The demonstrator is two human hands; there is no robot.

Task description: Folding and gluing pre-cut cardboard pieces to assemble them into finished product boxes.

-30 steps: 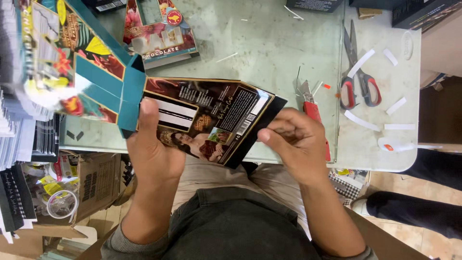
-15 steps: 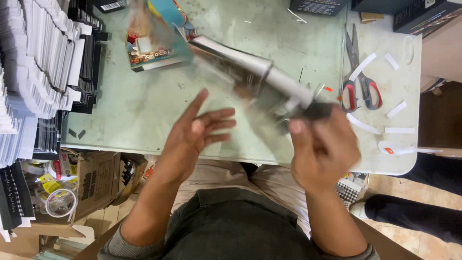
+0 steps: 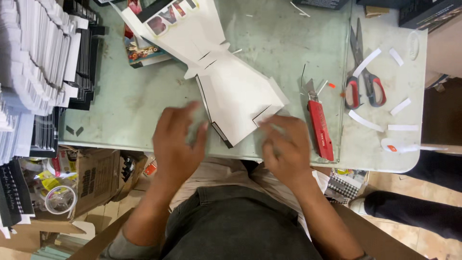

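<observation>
A flattened cardboard box blank lies on the glass-topped table with its plain white side up; a printed strip shows at its far end. My left hand hovers flat with fingers apart just left of the blank's near corner. My right hand rests by the blank's near right flap, fingers spread and blurred; whether it touches the card is unclear. Neither hand holds anything.
A red utility knife lies right of my right hand. Red-handled scissors and white paper strips lie further right. Stacks of flat blanks fill the left edge. A printed box lies under the blank's far end. An open carton sits below.
The blank was held up in both hands printed side showing, then turned over and laid on the table white side up. Both hands have let go of it.
</observation>
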